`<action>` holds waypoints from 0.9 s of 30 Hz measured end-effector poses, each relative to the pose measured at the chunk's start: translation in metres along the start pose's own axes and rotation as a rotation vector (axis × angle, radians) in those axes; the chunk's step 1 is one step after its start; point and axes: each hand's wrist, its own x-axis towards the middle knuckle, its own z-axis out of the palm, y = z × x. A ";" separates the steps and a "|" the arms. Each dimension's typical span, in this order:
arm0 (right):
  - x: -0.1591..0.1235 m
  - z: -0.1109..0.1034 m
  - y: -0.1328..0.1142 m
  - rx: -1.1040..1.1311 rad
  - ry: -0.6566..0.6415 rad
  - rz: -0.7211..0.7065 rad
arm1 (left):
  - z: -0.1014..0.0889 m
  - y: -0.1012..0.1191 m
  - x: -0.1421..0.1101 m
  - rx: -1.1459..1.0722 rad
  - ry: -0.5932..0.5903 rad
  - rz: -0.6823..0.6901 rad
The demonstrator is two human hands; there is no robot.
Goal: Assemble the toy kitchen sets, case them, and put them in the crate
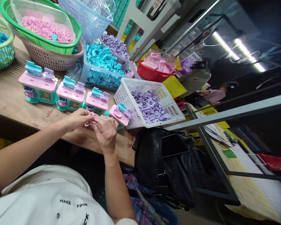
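Close to the table's front edge, my left hand and my right hand meet around a small pink plastic piece. Fingers of both hands are closed on it and cover most of its shape. Just beyond them runs a row of several toy kitchen counters with pink tops and teal bases: one at the left end, one beside it, one behind my hands and a tilted one at the right. Blue and lilac parts stand on their tops.
Behind the row are a basket of blue parts, a white basket of lilac pieces and a green basket with pink pieces. A black bag sits at the table's right end. Two people are in the background, beyond a metal frame.
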 end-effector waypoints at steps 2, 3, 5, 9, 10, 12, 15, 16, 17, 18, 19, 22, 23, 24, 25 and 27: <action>0.020 0.007 0.015 -0.057 -0.008 -0.029 | -0.013 0.018 0.000 -0.025 -0.051 -0.002; 0.030 0.011 0.023 -0.078 -0.021 -0.028 | -0.018 0.025 0.000 -0.001 -0.059 0.030; 0.048 0.020 0.039 -0.119 -0.062 -0.019 | -0.027 0.033 0.001 0.153 0.034 0.186; 0.071 0.030 0.057 -0.190 -0.235 -0.048 | -0.038 0.029 0.013 0.718 0.215 0.635; 0.074 0.030 0.058 -0.213 -0.272 -0.069 | -0.040 0.026 0.018 0.846 0.183 0.704; 0.080 0.028 0.057 -0.260 -0.332 -0.116 | -0.044 0.021 0.027 1.058 0.087 0.755; 0.088 0.022 0.051 -0.304 -0.413 -0.160 | -0.049 0.019 0.037 1.250 0.012 0.706; 0.090 0.020 0.050 -0.308 -0.435 -0.167 | -0.049 0.019 0.038 1.282 0.009 0.686; 0.091 0.019 0.049 -0.308 -0.450 -0.171 | -0.050 0.020 0.040 1.302 0.007 0.671; 0.093 0.019 0.049 -0.306 -0.458 -0.173 | -0.050 0.021 0.041 1.313 0.008 0.661; 0.094 0.019 0.050 -0.299 -0.463 -0.172 | -0.050 0.022 0.042 1.315 0.010 0.652; 0.095 0.020 0.056 -0.231 -0.459 -0.151 | -0.051 0.024 0.046 1.249 -0.006 0.640; 0.094 0.021 0.059 -0.195 -0.451 -0.139 | -0.052 0.023 0.048 1.211 -0.007 0.640; 0.093 0.021 0.061 -0.160 -0.441 -0.128 | -0.053 0.023 0.050 1.179 -0.008 0.641; 0.092 0.021 0.063 -0.134 -0.429 -0.120 | -0.054 0.022 0.051 1.157 -0.008 0.641; 0.090 0.020 0.065 -0.125 -0.406 -0.122 | -0.055 0.021 0.052 1.157 0.001 0.637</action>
